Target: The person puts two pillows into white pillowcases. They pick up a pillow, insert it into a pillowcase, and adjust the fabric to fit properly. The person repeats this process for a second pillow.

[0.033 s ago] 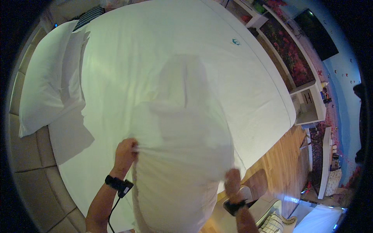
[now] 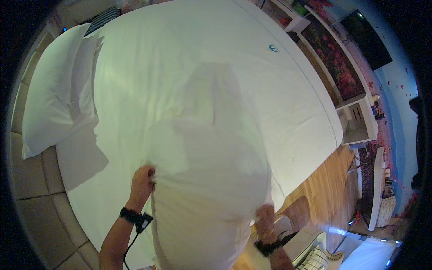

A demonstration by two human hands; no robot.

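Fingers [image 2: 150,173] of left hand [image 2: 142,185], right hand [image 2: 266,222] clamped on white bedding [image 2: 204,202]; forearms [image 2: 116,243] converging.

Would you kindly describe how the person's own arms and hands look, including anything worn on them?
Both forearms appear sleeveless where they show. The left hand and right hand are ungloved. A black band circles the left wrist, carrying a small dark boxy module with a thin black cable. Another black band circles the right wrist.
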